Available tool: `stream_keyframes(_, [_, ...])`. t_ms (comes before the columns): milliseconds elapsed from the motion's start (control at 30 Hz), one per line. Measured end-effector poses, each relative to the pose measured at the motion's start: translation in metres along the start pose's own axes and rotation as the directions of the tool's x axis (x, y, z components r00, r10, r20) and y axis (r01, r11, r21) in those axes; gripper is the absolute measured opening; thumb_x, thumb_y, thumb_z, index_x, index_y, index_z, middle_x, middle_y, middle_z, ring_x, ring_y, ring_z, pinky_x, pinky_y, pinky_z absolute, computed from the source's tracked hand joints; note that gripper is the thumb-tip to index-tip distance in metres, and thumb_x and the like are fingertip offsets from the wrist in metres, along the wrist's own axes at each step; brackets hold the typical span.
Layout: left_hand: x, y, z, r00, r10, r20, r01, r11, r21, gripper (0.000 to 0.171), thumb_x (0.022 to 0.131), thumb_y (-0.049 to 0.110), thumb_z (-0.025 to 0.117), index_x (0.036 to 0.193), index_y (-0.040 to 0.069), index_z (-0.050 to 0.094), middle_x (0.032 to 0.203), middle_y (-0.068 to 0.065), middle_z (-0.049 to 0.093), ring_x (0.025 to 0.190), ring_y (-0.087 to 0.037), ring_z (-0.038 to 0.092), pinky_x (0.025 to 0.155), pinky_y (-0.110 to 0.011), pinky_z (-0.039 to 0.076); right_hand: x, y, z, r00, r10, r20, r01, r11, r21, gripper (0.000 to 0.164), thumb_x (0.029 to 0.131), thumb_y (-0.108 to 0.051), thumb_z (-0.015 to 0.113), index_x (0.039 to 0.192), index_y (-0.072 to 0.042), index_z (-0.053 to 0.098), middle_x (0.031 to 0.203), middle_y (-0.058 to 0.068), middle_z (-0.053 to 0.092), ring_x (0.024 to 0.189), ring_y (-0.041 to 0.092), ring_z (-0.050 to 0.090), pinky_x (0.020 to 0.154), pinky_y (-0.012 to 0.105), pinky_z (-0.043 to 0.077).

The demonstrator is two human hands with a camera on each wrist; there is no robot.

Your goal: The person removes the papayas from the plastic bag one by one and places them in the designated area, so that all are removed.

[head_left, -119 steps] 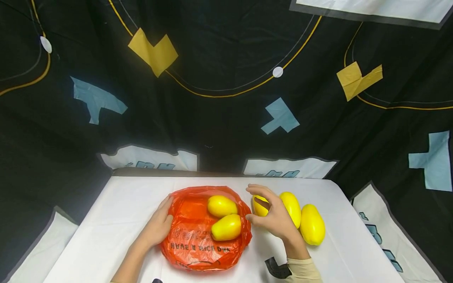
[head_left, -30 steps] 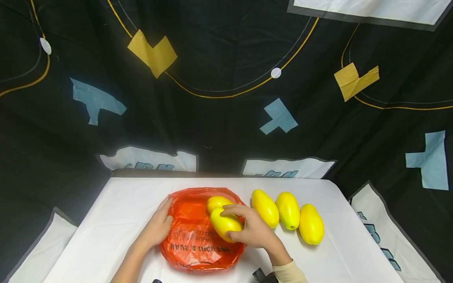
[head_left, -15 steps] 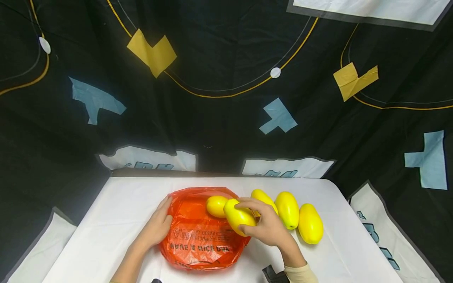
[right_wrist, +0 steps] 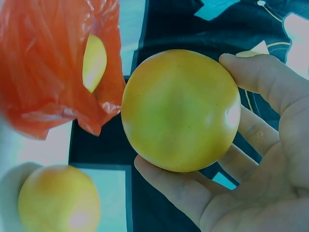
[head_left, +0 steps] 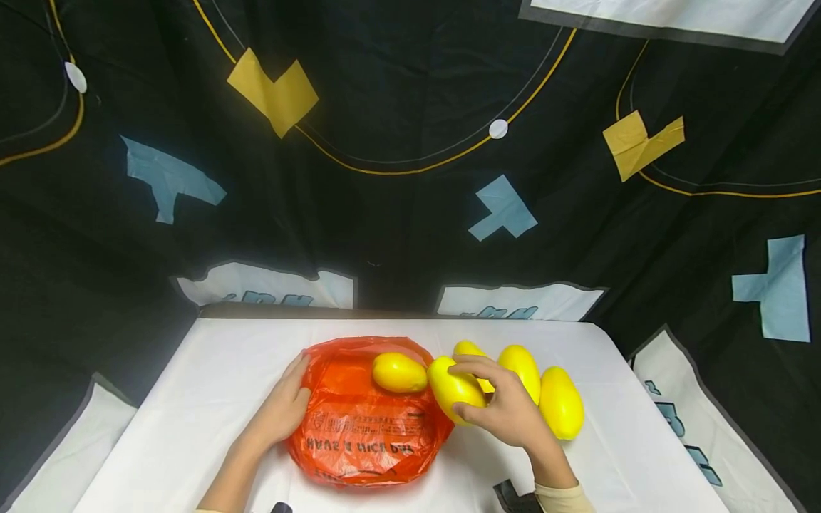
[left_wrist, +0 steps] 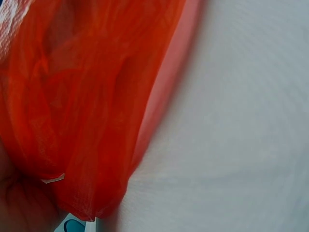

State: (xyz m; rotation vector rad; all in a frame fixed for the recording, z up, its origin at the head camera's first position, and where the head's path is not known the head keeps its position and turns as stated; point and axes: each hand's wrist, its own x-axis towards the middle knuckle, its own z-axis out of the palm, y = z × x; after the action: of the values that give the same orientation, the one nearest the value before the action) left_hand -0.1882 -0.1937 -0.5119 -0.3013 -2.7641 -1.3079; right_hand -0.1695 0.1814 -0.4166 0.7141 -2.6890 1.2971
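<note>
A red plastic bag (head_left: 359, 427) with dark printing lies spread on the white table, its mouth toward the right. My left hand (head_left: 282, 406) holds its left edge; the left wrist view shows the gathered red film (left_wrist: 96, 121) beside part of that hand. One yellow mango (head_left: 399, 372) sits within the bag. My right hand (head_left: 503, 399) grips another mango (head_left: 452, 388) between thumb and fingers, just above the bag's right edge; in the right wrist view this held mango (right_wrist: 181, 111) appears end-on. Three more mangoes (head_left: 561, 402) lie on the table to the right, one partly behind the hand.
The white table (head_left: 628, 456) has a dark cloth (head_left: 398, 235) with tape pieces and cords behind it. A black strap-like object (head_left: 513, 495) is by the right wrist. A small dark object (head_left: 281, 507) shows at the front edge.
Four seconds ago two mangoes were in the bag and my right hand was empty. It then took one of them and has carried it rightward over the bag's edge. My left hand has stayed put.
</note>
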Motion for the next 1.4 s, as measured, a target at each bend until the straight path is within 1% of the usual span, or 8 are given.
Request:
stream_keyframes(133, [0.001, 0.0, 0.0, 1.0, 0.001, 0.003, -0.001, 1.0, -0.003, 0.059, 0.094, -0.003, 0.041, 0.148, -0.013, 0.022, 0.155, -0.031, 0.016, 0.142, -0.046, 0.016, 0.114, -0.059, 0.015, -0.006, 0.003, -0.005, 0.999, 0.035, -0.015, -0.035, 0.999, 0.005, 0.048, 0.074, -0.013, 0.083, 0.116, -0.031, 0.068, 0.132, -0.013, 0.057, 0.119, 0.015, 0.053, 0.078, 0.029, 0.057])
stream_keyframes(367, [0.002, 0.001, -0.001, 1.0, -0.007, 0.007, 0.007, 1.0, 0.003, 0.059, 0.094, -0.002, 0.04, 0.149, -0.012, 0.021, 0.156, -0.03, 0.015, 0.143, -0.044, 0.015, 0.115, -0.059, 0.014, -0.014, 0.008, -0.012, 0.996, 0.075, -0.04, -0.075, 0.997, -0.01, 0.047, 0.073, -0.011, 0.084, 0.113, -0.03, 0.069, 0.128, -0.012, 0.058, 0.118, 0.014, 0.053, 0.086, 0.035, 0.055])
stream_keyframes(567, [0.001, 0.002, -0.001, 1.0, -0.006, 0.008, 0.006, 1.0, 0.001, 0.059, 0.094, -0.002, 0.04, 0.148, -0.013, 0.021, 0.156, -0.031, 0.015, 0.143, -0.045, 0.015, 0.115, -0.059, 0.014, -0.023, 0.013, -0.013, 0.989, 0.137, -0.048, -0.139, 0.99, -0.032, 0.046, 0.073, -0.013, 0.084, 0.111, -0.033, 0.069, 0.127, -0.015, 0.059, 0.118, 0.013, 0.053, 0.088, 0.031, 0.054])
stream_keyframes(667, [0.0, 0.001, -0.001, 1.0, -0.006, 0.008, 0.006, 1.0, 0.001, 0.059, 0.094, -0.002, 0.04, 0.148, -0.013, 0.021, 0.156, -0.031, 0.015, 0.143, -0.045, 0.015, 0.115, -0.059, 0.014, -0.027, 0.017, -0.012, 0.988, 0.147, -0.049, -0.149, 0.988, -0.033, 0.046, 0.072, -0.012, 0.084, 0.111, -0.032, 0.069, 0.127, -0.014, 0.059, 0.121, 0.013, 0.052, 0.093, 0.034, 0.052])
stream_keyframes(833, [0.001, 0.0, 0.0, 1.0, -0.006, 0.008, 0.006, 1.0, -0.002, 0.059, 0.094, -0.002, 0.04, 0.148, -0.013, 0.021, 0.156, -0.031, 0.015, 0.143, -0.045, 0.015, 0.115, -0.059, 0.014, -0.033, 0.023, -0.008, 0.989, 0.136, -0.055, -0.137, 0.991, -0.01, 0.048, 0.071, -0.009, 0.084, 0.111, -0.029, 0.07, 0.127, -0.01, 0.06, 0.121, 0.016, 0.053, 0.097, 0.045, 0.049])
stream_keyframes(933, [0.001, -0.001, 0.0, 1.0, -0.008, 0.007, 0.008, 1.0, -0.004, 0.058, 0.094, -0.002, 0.04, 0.149, -0.012, 0.021, 0.156, -0.03, 0.015, 0.143, -0.045, 0.015, 0.115, -0.059, 0.014, -0.036, 0.028, -0.003, 0.987, 0.153, -0.046, -0.154, 0.988, -0.008, 0.048, 0.069, -0.009, 0.085, 0.111, -0.029, 0.07, 0.127, -0.009, 0.061, 0.12, 0.016, 0.055, 0.098, 0.045, 0.049])
stream_keyframes(1167, [0.002, -0.002, 0.001, 1.0, -0.004, 0.008, 0.004, 1.0, -0.007, 0.059, 0.094, -0.002, 0.041, 0.149, -0.012, 0.021, 0.156, -0.03, 0.015, 0.143, -0.045, 0.015, 0.114, -0.059, 0.014, -0.044, 0.037, 0.005, 0.973, 0.228, -0.03, -0.229, 0.973, -0.041, 0.045, 0.069, -0.017, 0.086, 0.108, -0.032, 0.069, 0.123, -0.014, 0.061, 0.114, 0.01, 0.057, 0.097, 0.041, 0.049])
stream_keyframes(1400, [0.0, 0.0, 0.0, 1.0, 0.0, 0.005, 0.0, 1.0, -0.002, 0.058, 0.094, -0.002, 0.04, 0.148, -0.014, 0.021, 0.155, -0.032, 0.015, 0.142, -0.046, 0.015, 0.114, -0.06, 0.015, -0.051, 0.051, 0.014, 0.968, 0.248, 0.037, -0.247, 0.968, -0.033, 0.045, 0.069, -0.019, 0.085, 0.11, -0.03, 0.068, 0.121, -0.015, 0.061, 0.115, 0.013, 0.055, 0.099, 0.042, 0.048])
